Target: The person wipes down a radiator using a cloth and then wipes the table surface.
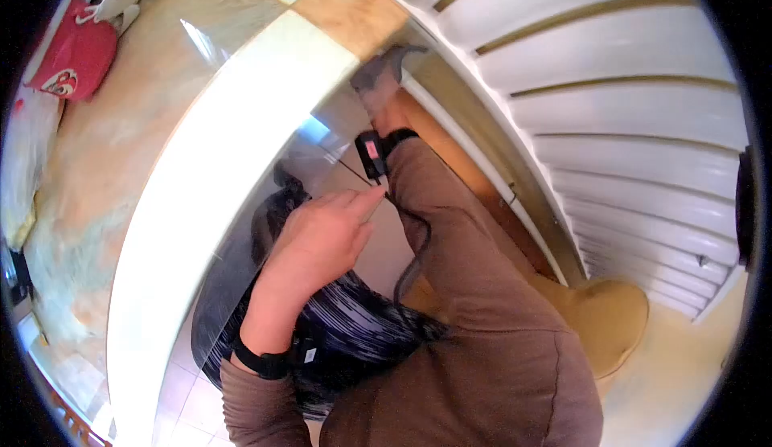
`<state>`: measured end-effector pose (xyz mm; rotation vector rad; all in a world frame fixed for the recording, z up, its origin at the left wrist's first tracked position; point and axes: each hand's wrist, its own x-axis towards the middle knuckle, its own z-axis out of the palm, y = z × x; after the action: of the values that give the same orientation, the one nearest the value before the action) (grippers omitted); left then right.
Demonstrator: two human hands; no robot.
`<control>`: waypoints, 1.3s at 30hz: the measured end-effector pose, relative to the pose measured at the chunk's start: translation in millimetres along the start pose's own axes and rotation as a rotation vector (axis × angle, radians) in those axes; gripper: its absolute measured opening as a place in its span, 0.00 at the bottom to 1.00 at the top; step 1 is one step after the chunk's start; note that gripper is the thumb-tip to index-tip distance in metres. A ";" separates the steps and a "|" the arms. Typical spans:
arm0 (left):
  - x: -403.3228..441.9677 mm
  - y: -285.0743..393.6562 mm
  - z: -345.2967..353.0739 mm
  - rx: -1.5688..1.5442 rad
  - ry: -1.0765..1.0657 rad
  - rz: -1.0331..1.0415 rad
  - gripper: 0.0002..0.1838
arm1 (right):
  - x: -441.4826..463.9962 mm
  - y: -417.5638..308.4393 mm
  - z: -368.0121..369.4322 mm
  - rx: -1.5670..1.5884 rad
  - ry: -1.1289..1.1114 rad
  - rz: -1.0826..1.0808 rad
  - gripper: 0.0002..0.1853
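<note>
My right hand [386, 105] reaches far forward between the table edge and the white ribbed panel. Its blurred fingers are closed on a grey cloth [376, 71], partly hidden by the hand. On that wrist sits a small black box [371, 154] with a red label, and a dark cable [424, 234] runs back from it along the sleeve. My left hand [326, 234] hovers nearer my body, fingers curled together close to the cable. Whether something is inside those fingers is hidden. A black band [261, 362] circles my left wrist.
The marbled table [153, 174] with a pale curved edge lies to the left, bearing a pink pouch [76, 57]. The white ribbed panel [611, 117] rises on the right, above a white pipe [482, 166]. A tan rounded cushion-like thing [615, 322] is at lower right.
</note>
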<state>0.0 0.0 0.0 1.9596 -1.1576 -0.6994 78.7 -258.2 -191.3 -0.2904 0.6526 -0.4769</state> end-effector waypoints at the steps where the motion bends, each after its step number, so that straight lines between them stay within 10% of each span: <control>1: -0.9 6.1 1.8 -0.013 0.032 -0.016 0.22 | -22.2 -5.0 12.0 -0.833 -0.254 -0.323 0.40; 3: -18.6 51.2 48.9 -0.321 0.000 -0.111 0.22 | -115.0 -56.8 -34.0 -1.891 -0.436 -0.391 0.37; 9: 0.1 -10.9 -9.1 0.078 0.060 -0.014 0.21 | -1.8 20.0 14.6 -1.007 -0.355 -0.565 0.26; 12: 4.6 -6.8 1.8 0.069 0.040 -0.008 0.20 | 35.9 -42.8 -96.6 -0.085 -0.048 -0.085 0.21; 16: 4.5 -7.8 6.3 0.058 0.029 -0.002 0.20 | -54.1 -117.1 -172.1 -0.256 0.231 -0.373 0.27; 17: 2.1 -8.9 7.0 0.059 0.023 -0.007 0.21 | -58.8 -151.6 -219.1 -0.212 -0.069 -0.158 0.30; 19: 0.7 -14.4 11.7 0.072 0.027 0.010 0.21 | -104.0 -160.6 -223.0 -0.384 0.300 -0.498 0.26; 21: -5.2 -14.9 8.2 0.107 0.056 0.002 0.21 | -139.5 -172.9 -201.2 -0.327 0.460 -0.360 0.22; 22: -5.6 -13.7 8.6 0.086 0.043 0.004 0.21 | -91.9 -215.7 -320.8 -0.364 0.553 -0.483 0.22; 23: -6.6 -11.4 8.5 0.062 0.028 0.002 0.21 | -140.9 -187.0 -223.5 -0.921 0.967 -0.580 0.26; 26: -8.2 -9.1 6.9 0.067 0.029 -0.006 0.19 | -175.7 -156.4 -160.9 -1.341 0.672 -0.947 0.31; 28: -3.9 -6.0 5.3 0.055 0.014 0.003 0.18 | -145.5 -158.3 -182.0 -2.426 0.373 -1.224 0.32; 31: -4.4 -4.1 2.3 0.031 -0.002 0.002 0.21 | -113.9 -136.5 -147.7 -2.436 0.528 -0.811 0.31; 39: 0.8 -7.3 0.7 -0.006 0.004 -0.004 0.20 | -5.3 -73.2 -61.1 -2.553 0.022 -1.052 0.22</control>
<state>3.3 1.4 -6.4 1.9578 -1.1480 -0.6998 11.7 -324.7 -205.6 -3.1331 0.7245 -0.3161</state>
